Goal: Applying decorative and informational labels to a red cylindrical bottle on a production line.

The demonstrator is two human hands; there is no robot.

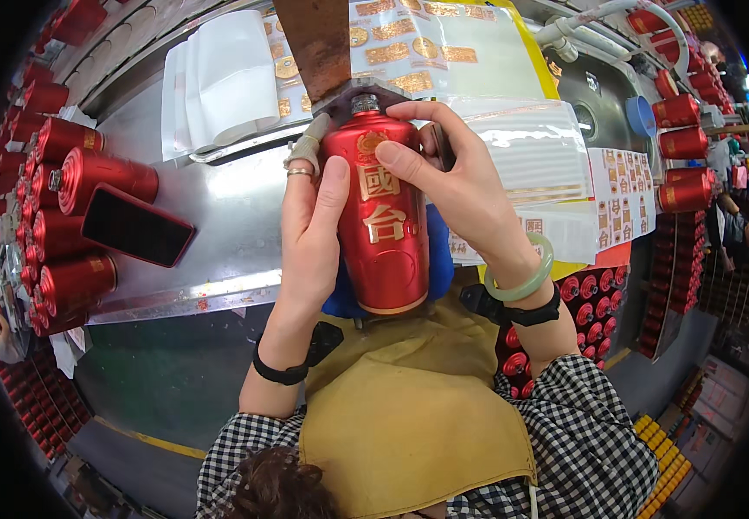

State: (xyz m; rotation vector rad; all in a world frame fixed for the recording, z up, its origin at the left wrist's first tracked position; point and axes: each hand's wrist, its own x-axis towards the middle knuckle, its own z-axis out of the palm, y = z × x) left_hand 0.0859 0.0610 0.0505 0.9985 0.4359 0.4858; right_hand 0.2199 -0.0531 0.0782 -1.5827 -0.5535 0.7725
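Observation:
A glossy red bottle (pixel 389 275) with gold lettering and a round gold emblem lies in front of me, neck pointing away. Its threaded neck (pixel 364 103) rests against a dark metal fixture (pixel 336 100). Along the bottle's left side is my left hand (pixel 309 216), thumb up against the red surface; a pale cloth cover wraps its index finger. From the right, my right hand (pixel 465 177) holds the shoulder, its thumb pressed beside the gold emblem and its index finger near the neck. A blue pad (pixel 439 251) shows beneath the bottle.
Sheets of gold decals (pixel 405 43) lie at the back, with white paper (pixel 231 73) on their left and clear sheets (pixel 521 147) on the right. A phone (pixel 138 225) leans by several red bottles (pixel 106 180) at left. A basin (pixel 595 104) and pipe (pixel 608 10) stand back right.

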